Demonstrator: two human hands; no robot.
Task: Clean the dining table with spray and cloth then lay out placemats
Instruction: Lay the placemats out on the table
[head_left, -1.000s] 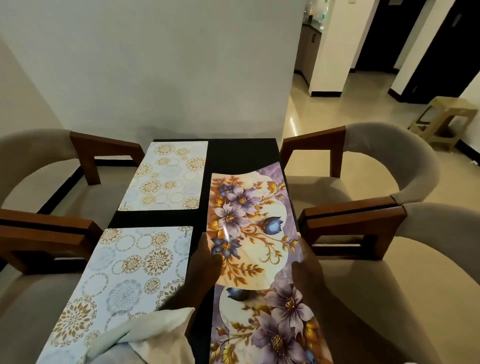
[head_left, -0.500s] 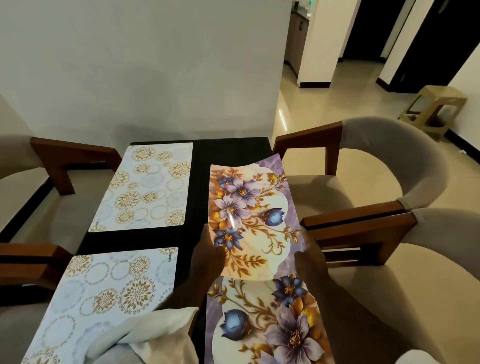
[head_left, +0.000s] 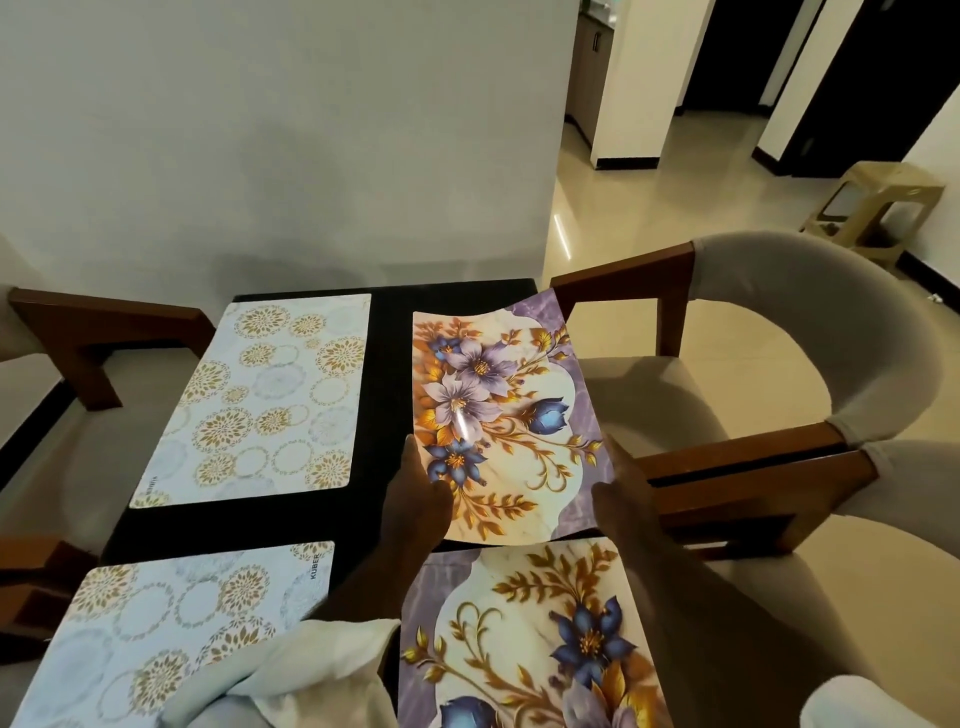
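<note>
The left hand (head_left: 415, 499) and the right hand (head_left: 623, 493) each grip a side edge of the floral placemat (head_left: 509, 415), held bowed over the far right of the black worktop (head_left: 389, 364). A second floral placemat (head_left: 519, 623) lies flat nearer. On the left lie a far pale placemat (head_left: 260, 400) and a near pale placemat (head_left: 171, 623). A white wall (head_left: 285, 156) backs the worktop, and a beige chair (head_left: 831, 322) stands to its right on glossy floor (head_left: 623, 218).

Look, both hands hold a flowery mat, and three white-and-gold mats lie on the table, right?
No. The head view shows only two: the far white-and-gold mat and the near white-and-gold mat. The left hand and right hand do hold a flowery mat.
</note>
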